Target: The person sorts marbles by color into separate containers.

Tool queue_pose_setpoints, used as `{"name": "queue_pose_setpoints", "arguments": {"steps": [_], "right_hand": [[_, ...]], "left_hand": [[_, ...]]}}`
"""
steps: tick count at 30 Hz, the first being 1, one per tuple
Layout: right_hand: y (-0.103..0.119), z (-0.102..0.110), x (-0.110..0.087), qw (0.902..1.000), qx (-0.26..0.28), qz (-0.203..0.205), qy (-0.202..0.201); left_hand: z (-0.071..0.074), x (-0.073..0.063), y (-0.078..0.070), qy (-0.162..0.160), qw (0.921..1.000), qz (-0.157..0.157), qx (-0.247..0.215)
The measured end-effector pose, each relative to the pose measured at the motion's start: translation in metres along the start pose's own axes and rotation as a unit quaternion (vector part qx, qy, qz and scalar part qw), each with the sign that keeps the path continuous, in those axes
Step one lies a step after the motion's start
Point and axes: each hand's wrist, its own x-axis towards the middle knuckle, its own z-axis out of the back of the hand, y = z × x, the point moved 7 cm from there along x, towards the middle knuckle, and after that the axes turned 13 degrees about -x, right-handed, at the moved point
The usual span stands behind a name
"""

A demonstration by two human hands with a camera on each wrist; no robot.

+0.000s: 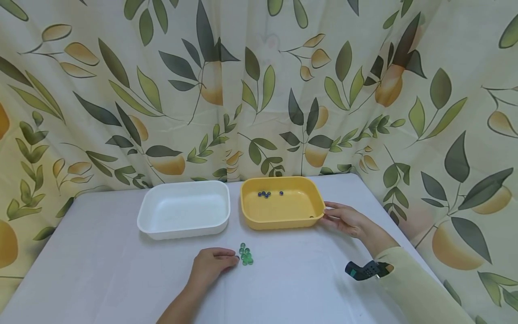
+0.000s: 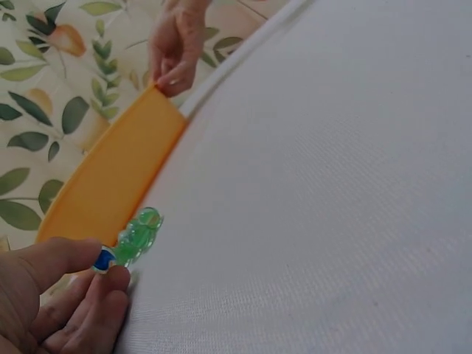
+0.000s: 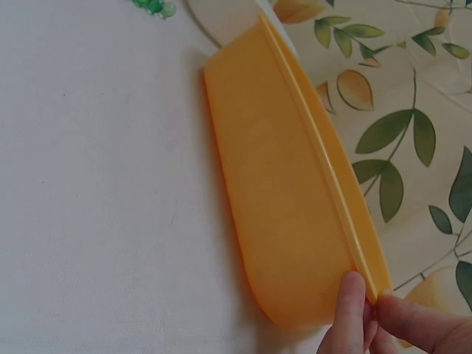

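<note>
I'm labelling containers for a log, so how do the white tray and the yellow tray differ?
Contents: the yellow tray holds several dark marbles, while none show in the white tray.
Contact: the right hand pinches the yellow tray's rim, but no hand touches the white tray.
Colour: one is yellow, the other white.
Shared: both are shallow, with rounded corners, and sit on the white cloth.

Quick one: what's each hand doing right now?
Left hand: closed, pinching a blue marble between thumb and finger.
Right hand: closed, holding the rim of the yellow tray.
</note>
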Motion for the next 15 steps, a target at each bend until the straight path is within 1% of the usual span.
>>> {"name": "queue_pose_setpoints", "arguments": {"steps": [3,5,7,11,15], "right_hand": [[0.0005,-0.0002,-0.0004,1.0000,0.001,-0.001,-0.001],[0.0007,-0.0004,-0.0005,1.0000,0.001,-0.001,-0.002],[0.0006,-0.0006,-0.0006,1.0000,0.003,-0.003,-0.001],[0.0006,-0.0008,-0.0007,1.0000,0.003,-0.003,0.000],[0.0009,-0.0011,-0.0011,1.0000,0.005,-0.003,0.003]], "left_hand": [[-0.0005,0.0007,0.0011,0.014,0.9987,0.019,-0.046],[-0.0008,0.0017,0.0020,0.021,0.9961,0.032,-0.079],[-0.0011,0.0025,0.0031,0.024,0.9936,0.045,-0.101],[-0.0019,0.0039,0.0040,0.024,0.9893,0.064,-0.129],[-0.0019,0.0057,0.0026,0.023,0.9866,0.071,-0.145]]}}
